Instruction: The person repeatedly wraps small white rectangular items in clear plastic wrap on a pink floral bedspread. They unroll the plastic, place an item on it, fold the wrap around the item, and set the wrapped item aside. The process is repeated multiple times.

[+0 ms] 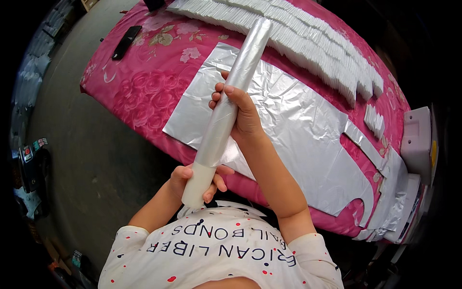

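A long roll of thin silvery plastic (223,113), whitish at its near end, slants over the table's near edge. My right hand (246,115) is wrapped round its middle, thumb on top and fingertips showing on the left side. Lower down, my left hand (178,178) holds the whitish end, with its thumb on the left and some fingers showing on the right; the palm is hidden behind the roll. Beneath and beyond the roll, flat silver plastic bags (301,125) with cut-out handles lie creased on the table, their handle ends toward the right.
The table wears a pink flowered cloth (149,98). Rows of white folded bundles (308,48) line its far side, with a smaller bundle (374,121) at the right. A black phone (126,42) lies far left. A white plastic bin (417,139) stands beside the right edge.
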`<control>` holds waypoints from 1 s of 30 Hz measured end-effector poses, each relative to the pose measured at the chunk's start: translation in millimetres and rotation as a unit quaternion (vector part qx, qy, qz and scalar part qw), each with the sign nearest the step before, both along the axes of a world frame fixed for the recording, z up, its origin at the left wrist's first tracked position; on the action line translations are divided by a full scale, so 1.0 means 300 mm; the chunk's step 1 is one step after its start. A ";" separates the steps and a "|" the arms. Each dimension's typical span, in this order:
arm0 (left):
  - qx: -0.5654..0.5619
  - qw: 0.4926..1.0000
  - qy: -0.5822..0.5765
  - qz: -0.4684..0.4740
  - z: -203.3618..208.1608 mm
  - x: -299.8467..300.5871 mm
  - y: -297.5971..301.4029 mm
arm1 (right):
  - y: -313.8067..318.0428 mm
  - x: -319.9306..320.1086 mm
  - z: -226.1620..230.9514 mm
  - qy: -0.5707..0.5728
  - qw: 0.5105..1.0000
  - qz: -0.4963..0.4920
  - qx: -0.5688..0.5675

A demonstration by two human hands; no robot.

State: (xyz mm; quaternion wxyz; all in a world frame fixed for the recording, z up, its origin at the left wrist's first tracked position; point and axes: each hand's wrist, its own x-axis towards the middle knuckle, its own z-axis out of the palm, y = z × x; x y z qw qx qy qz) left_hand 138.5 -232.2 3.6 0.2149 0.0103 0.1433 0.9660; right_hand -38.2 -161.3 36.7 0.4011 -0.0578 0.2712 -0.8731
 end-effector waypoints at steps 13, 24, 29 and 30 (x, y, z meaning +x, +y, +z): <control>-0.604 0.795 -0.055 0.026 -0.028 -0.114 0.182 | 0.309 0.034 -0.132 0.111 0.947 -0.177 0.245; -0.384 0.882 -0.129 -0.242 -0.106 0.078 0.072 | 0.763 -0.248 -0.209 0.174 0.864 -0.242 0.406; -0.357 0.888 -0.136 -0.255 -0.096 0.067 0.066 | 0.782 -0.235 -0.170 0.241 0.852 -0.054 0.461; -0.355 0.889 -0.137 -0.256 -0.096 0.066 0.064 | 0.778 -0.234 -0.160 0.243 0.850 -0.022 0.466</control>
